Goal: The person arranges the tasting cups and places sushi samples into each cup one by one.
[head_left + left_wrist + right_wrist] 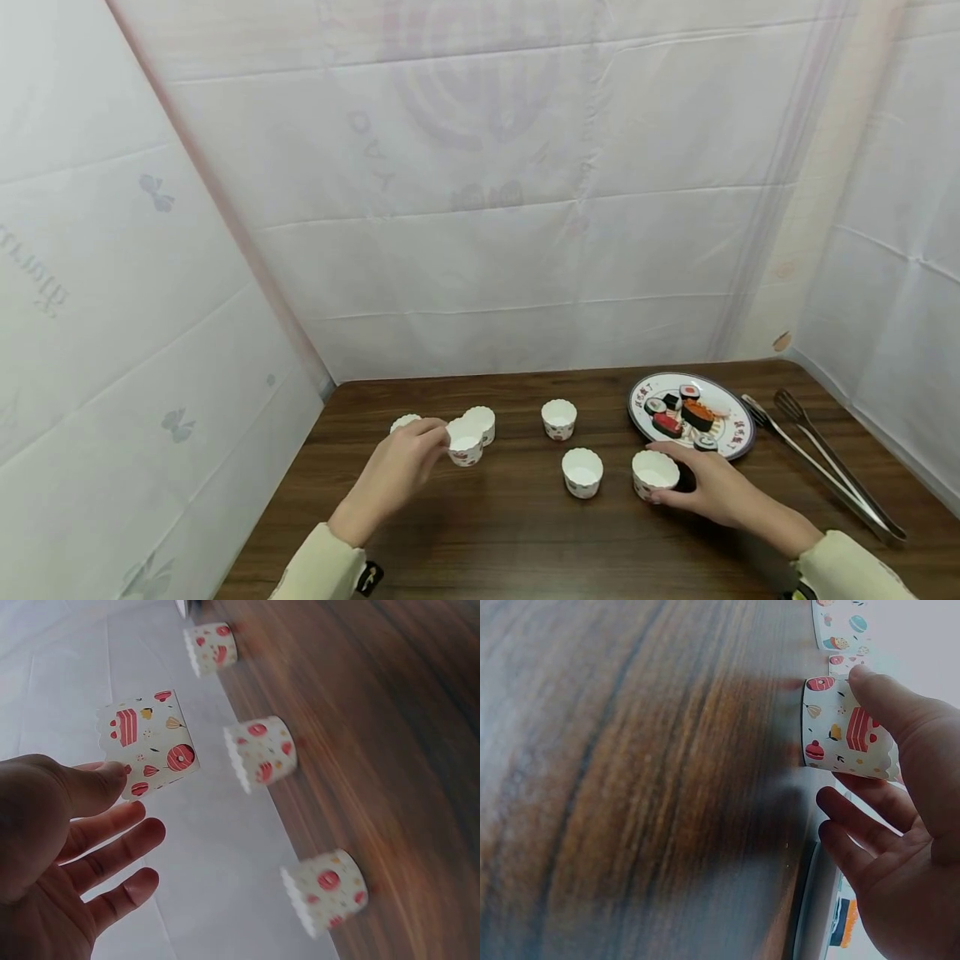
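My left hand (401, 468) pinches a white paper baking cup (465, 445) by its rim, thumb on the outside. In the left wrist view that cup (154, 746), printed with red cakes and sweets, is held up off the table, the other fingers spread loosely. My right hand (712, 487) grips a matching baking cup (655, 473) between thumb and fingers. The right wrist view shows this cup (844, 727) upright at table level; whether its base touches the wood I cannot tell. One cup (406, 421) is partly hidden behind my left hand; another cup (486, 423) stands behind the held one.
Two more baking cups stand mid-table, a rear cup (558, 419) and a nearer cup (582, 472). A round plate (647, 393) with sushi pieces lies behind my right hand. Metal tongs (832, 467) rest at the right. White cloth (480, 250) hangs behind the wooden table (495, 542).
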`<action>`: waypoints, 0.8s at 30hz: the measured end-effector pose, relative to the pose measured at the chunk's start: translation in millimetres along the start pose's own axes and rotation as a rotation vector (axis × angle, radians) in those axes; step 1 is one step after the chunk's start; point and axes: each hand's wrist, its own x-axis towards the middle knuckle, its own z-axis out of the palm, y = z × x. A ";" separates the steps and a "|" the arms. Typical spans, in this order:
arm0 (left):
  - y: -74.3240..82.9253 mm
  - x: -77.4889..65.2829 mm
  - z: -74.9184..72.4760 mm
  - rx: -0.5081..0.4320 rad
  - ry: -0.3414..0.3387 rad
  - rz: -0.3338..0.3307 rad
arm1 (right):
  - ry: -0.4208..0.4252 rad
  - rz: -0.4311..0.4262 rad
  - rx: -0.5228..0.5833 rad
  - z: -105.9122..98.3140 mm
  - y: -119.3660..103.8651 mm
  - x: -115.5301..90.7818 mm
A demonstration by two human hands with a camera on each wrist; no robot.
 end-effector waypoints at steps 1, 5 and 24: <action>-0.9 -3.1 -1.9 0.009 0.001 -0.008 | -0.001 0.002 0.001 -0.4 0.3 -0.1; -3.8 -14.1 -9.1 0.057 -0.007 -0.037 | 0.001 0.005 0.004 -1.2 1.1 -0.8; -20.7 -81.5 -34.7 0.126 -0.028 -0.127 | 0.004 -0.021 0.025 -2.7 1.4 0.5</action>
